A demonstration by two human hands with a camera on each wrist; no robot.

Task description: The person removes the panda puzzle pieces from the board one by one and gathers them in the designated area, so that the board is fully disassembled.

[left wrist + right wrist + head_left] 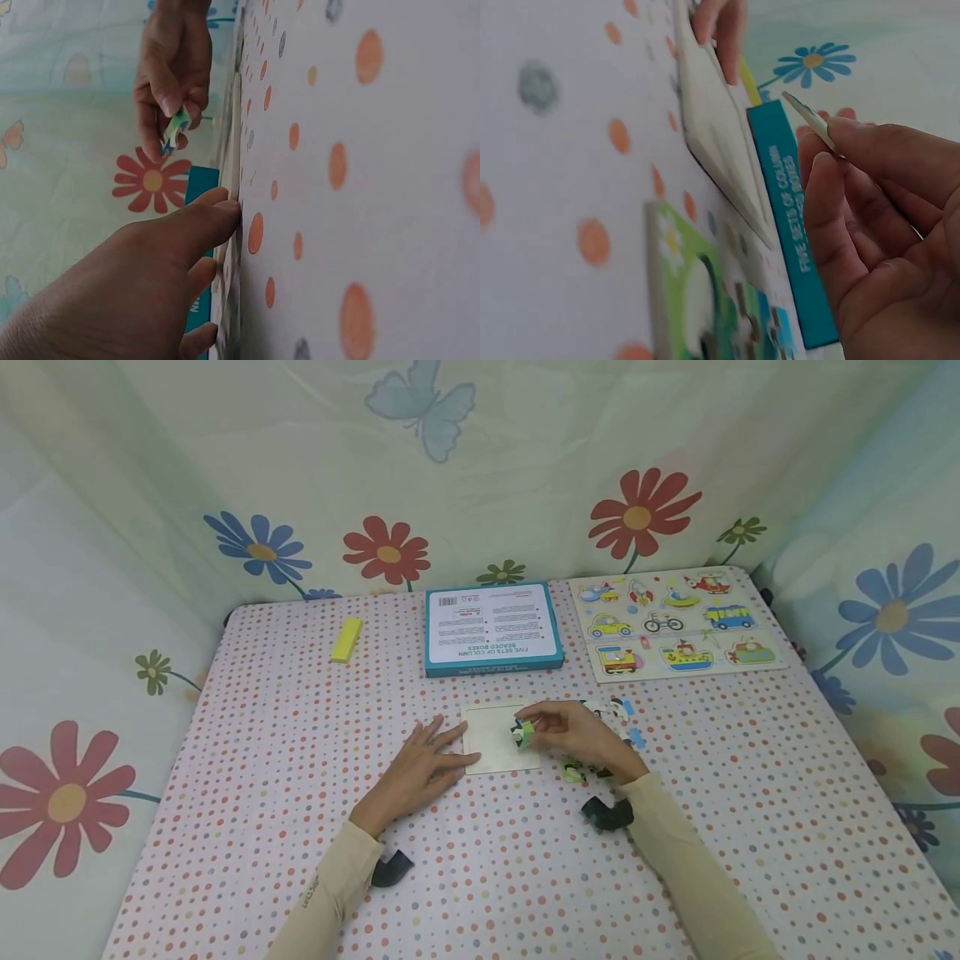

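Observation:
A pale, shallow puzzle tray (491, 747) lies on the dotted table, its bare base showing. My left hand (416, 774) rests at its left edge, fingers spread and fingertips touching the rim. Above the tray's right side, my right hand (573, 735) pinches a small green, white and dark jigsaw piece (521, 733) between thumb and fingers. In the right wrist view the piece (808, 120) is seen nearly edge-on, clear of the tray. More panda-patterned jigsaw pieces (576, 772) lie right of the tray, partly hidden under my right hand and forearm.
Behind the tray lies a teal-edged box (495, 631). A wooden vehicle puzzle board (678, 625) is at the back right, and a yellow block (347, 640) at the back left. Black curved pieces (607, 814) sit by both wrists. A flowered curtain surrounds the table.

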